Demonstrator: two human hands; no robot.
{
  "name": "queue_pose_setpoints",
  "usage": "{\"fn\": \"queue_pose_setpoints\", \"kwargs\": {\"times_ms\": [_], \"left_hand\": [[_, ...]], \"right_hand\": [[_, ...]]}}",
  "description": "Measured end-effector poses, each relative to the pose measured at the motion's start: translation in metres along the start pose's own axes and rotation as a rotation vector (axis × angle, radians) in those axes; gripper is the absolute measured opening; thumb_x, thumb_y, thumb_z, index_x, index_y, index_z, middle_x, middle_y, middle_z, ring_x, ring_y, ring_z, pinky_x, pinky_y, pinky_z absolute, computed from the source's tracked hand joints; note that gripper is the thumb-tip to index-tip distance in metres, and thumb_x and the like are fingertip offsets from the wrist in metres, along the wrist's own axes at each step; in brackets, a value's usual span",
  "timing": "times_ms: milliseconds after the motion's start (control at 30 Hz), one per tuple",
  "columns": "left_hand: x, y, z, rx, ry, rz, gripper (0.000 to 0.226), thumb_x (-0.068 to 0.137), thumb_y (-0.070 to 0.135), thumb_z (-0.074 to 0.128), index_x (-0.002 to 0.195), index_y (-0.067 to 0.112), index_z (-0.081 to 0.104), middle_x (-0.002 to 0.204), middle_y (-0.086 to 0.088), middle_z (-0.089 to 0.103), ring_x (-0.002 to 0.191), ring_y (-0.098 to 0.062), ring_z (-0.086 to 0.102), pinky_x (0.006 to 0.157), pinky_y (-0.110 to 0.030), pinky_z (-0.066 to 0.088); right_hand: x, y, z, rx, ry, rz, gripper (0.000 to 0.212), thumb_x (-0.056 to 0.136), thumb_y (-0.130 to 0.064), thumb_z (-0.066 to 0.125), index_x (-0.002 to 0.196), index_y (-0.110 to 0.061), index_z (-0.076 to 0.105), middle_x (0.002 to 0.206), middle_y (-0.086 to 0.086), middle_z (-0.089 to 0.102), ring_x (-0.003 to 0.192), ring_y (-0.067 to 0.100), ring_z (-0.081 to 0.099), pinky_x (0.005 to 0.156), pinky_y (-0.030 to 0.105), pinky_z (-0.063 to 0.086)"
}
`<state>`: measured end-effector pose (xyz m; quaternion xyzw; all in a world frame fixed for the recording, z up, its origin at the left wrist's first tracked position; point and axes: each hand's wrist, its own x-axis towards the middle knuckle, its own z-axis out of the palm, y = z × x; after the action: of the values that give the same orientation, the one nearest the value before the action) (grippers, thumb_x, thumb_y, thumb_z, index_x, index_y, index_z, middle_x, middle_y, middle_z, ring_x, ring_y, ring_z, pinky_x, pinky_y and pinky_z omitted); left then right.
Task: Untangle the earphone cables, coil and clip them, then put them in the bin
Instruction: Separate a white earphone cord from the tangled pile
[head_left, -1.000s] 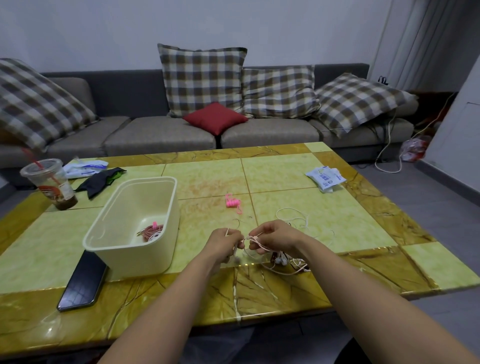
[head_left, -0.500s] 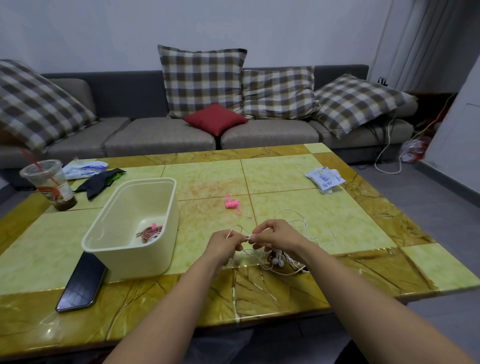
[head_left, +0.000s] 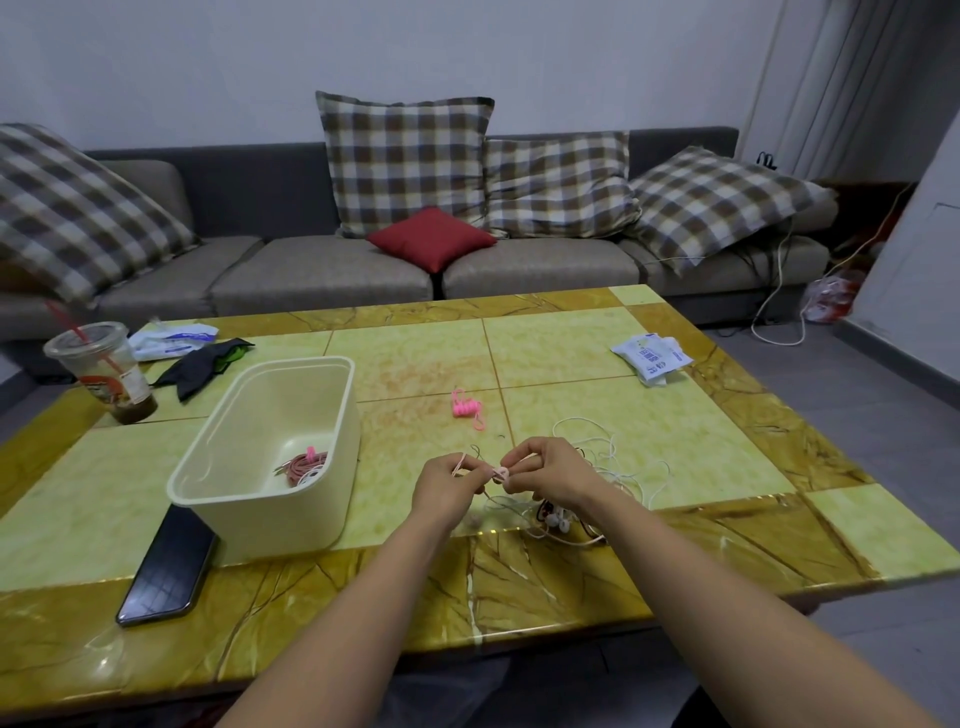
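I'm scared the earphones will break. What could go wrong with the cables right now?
The left hand and the right hand both pinch one thin pale pink cable. A hard tug might tighten a knot or strain the wire. That cable probably runs into the loose tangle of white and pink cables beside the right hand, so pulling could drag the small white earbuds across the green and brown stone table and snarl them more.

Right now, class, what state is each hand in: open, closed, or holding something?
Left hand: pinching a thin earphone cable.
Right hand: pinching a small pink piece.
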<state>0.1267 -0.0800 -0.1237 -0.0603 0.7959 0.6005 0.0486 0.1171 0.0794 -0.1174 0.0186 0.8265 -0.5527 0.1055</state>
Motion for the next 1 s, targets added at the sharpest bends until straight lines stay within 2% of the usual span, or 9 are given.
{"fn": "queue_pose_setpoints", "kwargs": {"times_ms": [133, 233, 300, 433, 600, 767, 867, 1000], "left_hand": [[0.002, 0.001, 0.002, -0.018, 0.043, 0.003, 0.012, 0.087, 0.021, 0.068, 0.08, 0.012, 0.073, 0.069, -0.002, 0.06, 0.068, -0.014, 0.051, 0.058, -0.027, 0.035], [0.002, 0.002, 0.003, -0.018, 0.04, 0.002, 0.014, 0.086, 0.023, 0.07, 0.08, 0.01, 0.072, 0.069, -0.001, 0.06, 0.073, -0.015, 0.054, 0.062, -0.028, 0.038], [0.003, 0.002, 0.004, 0.007, 0.031, -0.009, 0.018, 0.086, 0.026, 0.069, 0.083, 0.009, 0.071, 0.071, -0.001, 0.061, 0.071, -0.015, 0.053, 0.061, -0.028, 0.038], [0.003, 0.0, 0.006, 0.035, -0.005, -0.045, 0.023, 0.088, 0.029, 0.067, 0.091, 0.006, 0.068, 0.075, -0.004, 0.063, 0.053, -0.012, 0.041, 0.051, -0.027, 0.031], [0.0, 0.002, 0.004, 0.039, -0.008, -0.017, 0.025, 0.087, 0.028, 0.068, 0.09, 0.003, 0.069, 0.073, -0.003, 0.061, 0.053, -0.01, 0.04, 0.051, -0.026, 0.029], [-0.002, 0.002, 0.003, 0.023, -0.044, 0.022, 0.021, 0.091, 0.025, 0.065, 0.089, 0.004, 0.068, 0.072, 0.0, 0.059, 0.052, -0.005, 0.041, 0.048, -0.021, 0.031], [-0.002, 0.003, 0.002, 0.012, -0.078, 0.023, 0.023, 0.095, 0.021, 0.059, 0.09, 0.0, 0.066, 0.071, 0.001, 0.057, 0.049, -0.001, 0.043, 0.046, -0.015, 0.031], [-0.004, 0.005, 0.004, 0.016, -0.129, -0.012, 0.019, 0.096, 0.022, 0.056, 0.09, 0.006, 0.063, 0.067, 0.002, 0.051, 0.054, -0.01, 0.038, 0.044, -0.017, 0.03]], "right_hand": [[0.004, 0.001, 0.003, -0.022, 0.055, 0.023, 0.012, 0.078, -0.011, 0.078, 0.088, -0.01, 0.071, 0.079, 0.006, 0.074, 0.074, 0.013, 0.066, 0.059, 0.022, 0.044], [0.004, 0.001, 0.005, -0.03, 0.056, 0.009, 0.012, 0.08, -0.02, 0.078, 0.086, -0.009, 0.073, 0.079, 0.006, 0.072, 0.074, 0.012, 0.065, 0.063, 0.024, 0.045], [0.003, 0.001, 0.006, -0.044, 0.067, -0.007, 0.01, 0.08, -0.021, 0.077, 0.082, -0.012, 0.074, 0.078, 0.007, 0.072, 0.073, 0.013, 0.064, 0.065, 0.027, 0.046], [0.0, 0.0, 0.005, -0.044, 0.077, -0.04, 0.007, 0.082, -0.019, 0.074, 0.081, -0.012, 0.073, 0.072, 0.002, 0.068, 0.068, 0.009, 0.06, 0.06, 0.02, 0.044], [-0.004, 0.002, 0.004, 0.018, 0.048, -0.074, 0.008, 0.082, -0.018, 0.075, 0.081, -0.011, 0.077, 0.078, 0.007, 0.072, 0.069, 0.007, 0.06, 0.067, 0.023, 0.047], [-0.007, 0.002, 0.0, 0.116, 0.024, -0.056, 0.01, 0.084, -0.012, 0.069, 0.078, -0.008, 0.075, 0.078, 0.005, 0.069, 0.067, 0.008, 0.056, 0.059, 0.016, 0.041], [-0.007, 0.002, -0.002, 0.143, 0.007, -0.01, 0.022, 0.088, -0.011, 0.06, 0.07, -0.013, 0.071, 0.082, 0.006, 0.068, 0.071, 0.011, 0.054, 0.059, 0.021, 0.038], [-0.007, 0.001, -0.005, 0.067, -0.092, 0.026, 0.025, 0.093, -0.017, 0.051, 0.085, -0.003, 0.071, 0.068, -0.004, 0.061, 0.062, 0.007, 0.046, 0.059, 0.022, 0.033]]}}
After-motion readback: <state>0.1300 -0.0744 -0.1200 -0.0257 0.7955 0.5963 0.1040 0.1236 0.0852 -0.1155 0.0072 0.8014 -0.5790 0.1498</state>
